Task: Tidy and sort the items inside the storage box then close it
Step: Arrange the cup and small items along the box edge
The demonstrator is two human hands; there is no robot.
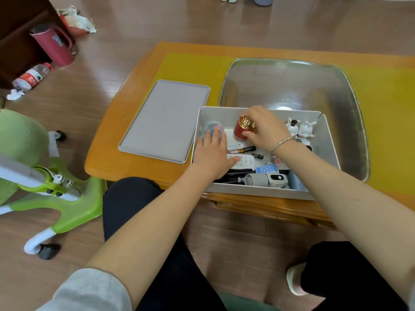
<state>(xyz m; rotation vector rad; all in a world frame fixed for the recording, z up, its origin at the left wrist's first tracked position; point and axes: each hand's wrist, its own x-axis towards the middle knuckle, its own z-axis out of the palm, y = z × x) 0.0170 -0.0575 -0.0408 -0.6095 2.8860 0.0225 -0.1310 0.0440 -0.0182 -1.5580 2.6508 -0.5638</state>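
Cylindrical red-and-gold container [243,129], rectangular grey box [258,190]

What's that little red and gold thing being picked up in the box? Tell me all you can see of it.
The red jar is a small round container with a shiny gold patterned lid, tilted so the lid faces up and toward the camera. It sits near the back wall of the grey storage box. The right hand grips it, fingers curled over the lid and thumb at its base. What it holds cannot be seen.
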